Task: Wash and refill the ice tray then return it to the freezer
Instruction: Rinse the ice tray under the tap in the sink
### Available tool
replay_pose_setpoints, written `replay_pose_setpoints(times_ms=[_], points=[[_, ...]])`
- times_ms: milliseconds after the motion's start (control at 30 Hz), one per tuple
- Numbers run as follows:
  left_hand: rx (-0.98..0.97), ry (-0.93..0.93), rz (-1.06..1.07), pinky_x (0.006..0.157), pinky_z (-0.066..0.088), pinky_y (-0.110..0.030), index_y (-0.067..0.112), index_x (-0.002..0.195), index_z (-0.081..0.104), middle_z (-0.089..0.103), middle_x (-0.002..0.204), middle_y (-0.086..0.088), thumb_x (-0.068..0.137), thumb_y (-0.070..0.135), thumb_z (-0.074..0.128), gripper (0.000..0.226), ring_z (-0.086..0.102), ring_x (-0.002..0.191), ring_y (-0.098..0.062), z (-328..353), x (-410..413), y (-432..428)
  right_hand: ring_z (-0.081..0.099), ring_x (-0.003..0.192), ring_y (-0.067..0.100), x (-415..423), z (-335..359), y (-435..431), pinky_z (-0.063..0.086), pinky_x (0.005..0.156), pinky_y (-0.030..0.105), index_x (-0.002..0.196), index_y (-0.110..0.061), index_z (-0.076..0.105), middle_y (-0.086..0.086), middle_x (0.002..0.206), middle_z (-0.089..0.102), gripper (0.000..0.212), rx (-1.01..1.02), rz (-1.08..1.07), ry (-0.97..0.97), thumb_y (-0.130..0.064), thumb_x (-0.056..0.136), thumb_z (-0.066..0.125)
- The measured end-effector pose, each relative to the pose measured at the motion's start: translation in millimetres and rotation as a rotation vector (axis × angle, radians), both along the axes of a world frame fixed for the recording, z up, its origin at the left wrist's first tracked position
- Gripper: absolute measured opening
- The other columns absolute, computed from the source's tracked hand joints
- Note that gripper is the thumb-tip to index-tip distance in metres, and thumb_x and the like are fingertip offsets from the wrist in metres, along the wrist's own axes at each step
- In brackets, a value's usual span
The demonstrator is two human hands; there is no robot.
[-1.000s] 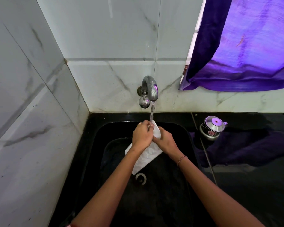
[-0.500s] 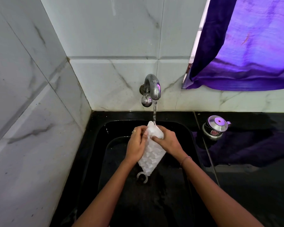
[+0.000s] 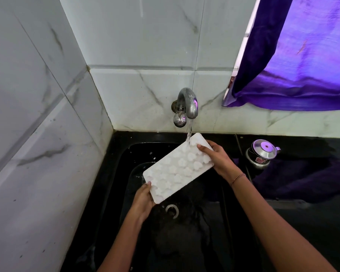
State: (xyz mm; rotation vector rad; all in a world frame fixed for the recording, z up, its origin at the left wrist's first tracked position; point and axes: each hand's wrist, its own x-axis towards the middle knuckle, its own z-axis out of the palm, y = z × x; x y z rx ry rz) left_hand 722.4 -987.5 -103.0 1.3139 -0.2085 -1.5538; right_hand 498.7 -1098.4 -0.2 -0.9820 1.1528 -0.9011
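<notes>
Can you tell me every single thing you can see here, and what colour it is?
ice tray: one, white, held tilted over the sink under the tap
tap: one, silver, on the back wall
water: one thin stream, clear, falling onto the tray's far end
sink: one, black, wet, below the tray
drain: one, silver ring, sink bottom
steel pot: one, silver with a lid, on the counter right of the sink
counter: one, black, right side
curtain: one, purple, upper right
wall tiles: several, white marbled, back and left
bracelet: one, thin, right wrist
left hand: grips the tray's near corner
right hand: grips the tray's far end
</notes>
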Motion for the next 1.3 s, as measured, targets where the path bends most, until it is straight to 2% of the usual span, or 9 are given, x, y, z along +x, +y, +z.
replay_pose_setpoints(times_ms=[100, 267, 433, 567, 667, 733, 833, 1000, 1300], points=[[-0.047, -0.018, 0.036, 0.063, 0.054, -0.036, 0.017, 0.113, 0.055, 0.065, 0.107, -0.006, 0.100, 0.009, 0.036, 0.025, 0.065, 0.091, -0.022, 5.0, 1.6, 1.9, 0.067, 0.096, 0.022, 2.5, -1.6, -5.0, 0.054, 0.085, 0.033, 0.126, -0.009, 0.058, 0.010, 0.112, 0.069, 0.043, -0.079, 0.021, 0.168, -0.024, 0.087, 0.066], [-0.076, -0.042, 0.139, 0.064, 0.052, -0.037, 0.019, 0.118, 0.051, 0.064, 0.104, -0.002, 0.098, 0.004, 0.037, 0.029, 0.064, 0.088, -0.021, 10.4, -10.5, 2.6, 0.027, 0.140, 0.028, 25.7, -7.0, -3.3, 0.018, 0.117, 0.038, 0.147, -0.002, 0.023, 0.017, 0.151, 0.031, 0.055, -0.571, 0.108, 1.153, -0.030, 0.101, 0.034], [-0.109, -0.011, 0.230, 0.071, 0.052, -0.040, 0.014, 0.118, 0.052, 0.064, 0.105, -0.005, 0.098, 0.003, 0.038, 0.026, 0.063, 0.091, -0.023, 10.1, -13.5, 1.9, -0.005, 0.147, 0.027, 47.1, -17.0, 16.2, -0.014, 0.113, 0.050, 0.147, -0.005, -0.009, 0.015, 0.158, -0.008, 0.077, -0.744, 0.158, 1.507, -0.056, 0.096, 0.018], [-0.109, 0.005, 0.255, 0.062, 0.055, -0.036, 0.015, 0.118, 0.051, 0.064, 0.105, -0.006, 0.098, 0.004, 0.039, 0.026, 0.063, 0.087, -0.021, 12.2, -15.3, 5.8, -0.022, 0.143, 0.032, 56.9, -25.6, 31.1, -0.020, 0.111, 0.054, 0.144, -0.006, -0.020, 0.019, 0.154, -0.023, 0.078, -0.763, 0.275, 1.617, -0.059, 0.092, 0.004], [-0.125, 0.046, 0.245, 0.053, 0.057, -0.029, 0.011, 0.120, 0.051, 0.063, 0.106, -0.010, 0.097, 0.003, 0.040, 0.027, 0.067, 0.078, -0.019, 16.0, -27.9, 2.5, -0.029, 0.139, 0.033, 74.1, -37.2, 57.1, -0.020, 0.113, 0.047, 0.146, -0.005, -0.019, 0.019, 0.152, -0.028, 0.077, -0.779, 0.457, 1.510, -0.057, 0.094, 0.007], [-0.139, 0.049, 0.242, 0.055, 0.056, -0.025, 0.008, 0.121, 0.052, 0.065, 0.103, -0.010, 0.097, 0.004, 0.042, 0.027, 0.070, 0.071, -0.014, 20.1, -34.7, -1.7, -0.019, 0.143, 0.034, 87.2, -47.4, 78.7, -0.012, 0.116, 0.049, 0.149, -0.004, -0.004, 0.020, 0.156, -0.014, 0.071, -0.885, 0.562, 1.485, -0.050, 0.097, 0.012], [-0.180, 0.020, 0.197, 0.073, 0.056, -0.031, 0.009, 0.120, 0.058, 0.069, 0.107, -0.010, 0.096, 0.009, 0.047, 0.026, 0.069, 0.092, -0.021, 21.9, -34.5, -4.3, 0.015, 0.145, 0.026, 88.5, -56.2, 100.3, 0.011, 0.118, 0.049, 0.146, -0.007, 0.030, 0.014, 0.155, 0.022, 0.062, -1.072, 0.624, 1.545, -0.042, 0.096, 0.023], [-0.152, 0.017, 0.263, 0.076, 0.053, -0.038, 0.002, 0.127, 0.049, 0.061, 0.113, -0.018, 0.098, 0.003, 0.040, 0.031, 0.063, 0.088, -0.025, 24.6, -25.0, -6.3, 0.018, 0.145, 0.020, 54.2, -55.9, 87.3, 0.014, 0.117, 0.046, 0.149, -0.015, 0.025, 0.006, 0.157, 0.020, 0.061, -1.246, 0.744, 1.567, -0.048, 0.097, 0.030], [-0.058, -0.039, 0.301, 0.074, 0.050, -0.041, 0.010, 0.124, 0.049, 0.063, 0.097, -0.004, 0.099, 0.004, 0.036, 0.028, 0.061, 0.084, -0.023, 13.9, -3.8, 2.5, 0.006, 0.147, 0.018, -21.5, -22.3, 24.9, -0.001, 0.119, 0.043, 0.150, -0.015, 0.009, 0.002, 0.159, 0.007, 0.066, -0.889, 0.468, 1.554, -0.053, 0.096, 0.010]])
